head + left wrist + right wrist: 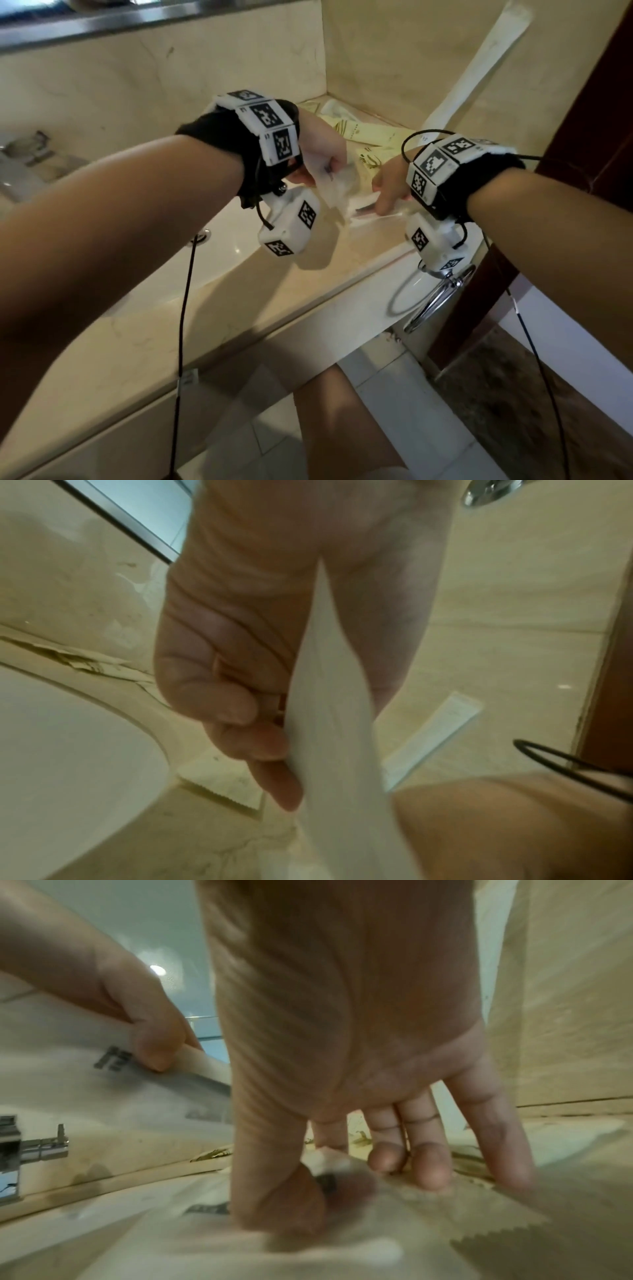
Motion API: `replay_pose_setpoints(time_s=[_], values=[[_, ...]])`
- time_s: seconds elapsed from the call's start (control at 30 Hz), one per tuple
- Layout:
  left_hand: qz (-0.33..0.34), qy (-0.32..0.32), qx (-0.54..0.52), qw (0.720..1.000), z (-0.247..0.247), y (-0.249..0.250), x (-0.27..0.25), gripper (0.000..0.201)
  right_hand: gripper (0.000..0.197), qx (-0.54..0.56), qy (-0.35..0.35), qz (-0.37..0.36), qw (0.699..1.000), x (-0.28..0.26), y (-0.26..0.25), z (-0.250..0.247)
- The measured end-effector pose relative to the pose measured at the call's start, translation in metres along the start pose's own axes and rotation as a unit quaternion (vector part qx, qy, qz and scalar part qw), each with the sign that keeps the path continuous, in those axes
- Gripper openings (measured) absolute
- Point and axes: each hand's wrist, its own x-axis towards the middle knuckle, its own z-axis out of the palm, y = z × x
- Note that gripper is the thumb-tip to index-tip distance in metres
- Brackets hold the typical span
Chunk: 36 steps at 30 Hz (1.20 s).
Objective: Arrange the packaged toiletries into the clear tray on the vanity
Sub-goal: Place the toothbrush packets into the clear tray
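Observation:
Both hands work over the vanity's right corner. My left hand (pixel 318 168) grips a flat white packet (pixel 339 186), held up off the counter; in the left wrist view my curled fingers (pixel 246 737) press its edge (pixel 329 723). My right hand (pixel 383 197) reaches down beside it. Thumb and forefinger (pixel 301 1172) pinch the corner of a white translucent packet (pixel 329 1156), while the other fingers rest on cream packets (pixel 479 1185). The clear tray (pixel 390 219) shows faintly under my right hand. Whether both hands hold one packet I cannot tell.
Several cream packets (pixel 370 133) lie in the back corner, and a long white packet (pixel 479 68) leans on the side wall. The sink basin (pixel 219 253) and faucet (pixel 30 147) are to the left. A chrome towel ring (pixel 435 298) hangs below the counter edge.

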Motion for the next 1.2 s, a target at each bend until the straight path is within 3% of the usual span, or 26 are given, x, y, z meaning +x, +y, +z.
replay_pose_setpoints(time_s=[0.17,0.27,0.4,0.47,0.57,0.63,0.73,0.83,0.93,1.07,1.2], values=[[-0.023,0.049,-0.046,0.998,-0.013,-0.013,-0.007,0.013,0.045,0.047,-0.029,-0.034,0.998,-0.004,-0.002,-0.008],[-0.027,0.084,-0.097,0.991,-0.021,-0.023,-0.011,0.01,0.015,0.092,-0.021,-0.038,0.995,-0.012,-0.004,-0.018],[-0.02,0.123,-0.139,0.982,-0.033,-0.041,-0.014,0.013,0.019,0.185,-0.012,-0.053,0.981,-0.015,-0.009,-0.036],[-0.002,0.142,-0.14,0.98,-0.041,-0.056,-0.02,0.021,0.011,0.227,-0.004,-0.062,0.972,-0.015,-0.015,-0.046],[0.0,0.153,-0.08,0.985,-0.054,-0.086,-0.033,0.016,0.023,0.291,0.035,-0.098,0.951,-0.014,-0.035,-0.06],[-0.014,0.177,-0.06,0.982,-0.067,-0.111,-0.044,0.015,0.026,0.332,0.051,-0.123,0.934,-0.013,-0.055,-0.067],[-0.039,0.241,-0.048,0.968,-0.08,-0.149,-0.066,0.022,0.015,0.382,0.06,-0.154,0.909,-0.011,-0.094,-0.075],[-0.056,0.228,-0.056,0.97,-0.087,-0.189,-0.084,0.01,0.014,0.432,0.084,-0.179,0.88,-0.013,-0.145,-0.082],[-0.099,0.236,-0.089,0.963,-0.092,-0.234,-0.1,0.022,0.018,0.479,0.094,-0.189,0.852,-0.018,-0.198,-0.087],[-0.125,0.251,-0.109,0.954,-0.091,-0.282,-0.123,0.016,0.016,0.545,0.09,-0.19,0.812,-0.022,-0.26,-0.088],[-0.151,0.307,-0.105,0.934,-0.09,-0.328,-0.132,0.012,0.02,0.591,0.07,-0.214,0.775,-0.018,-0.308,-0.087]])
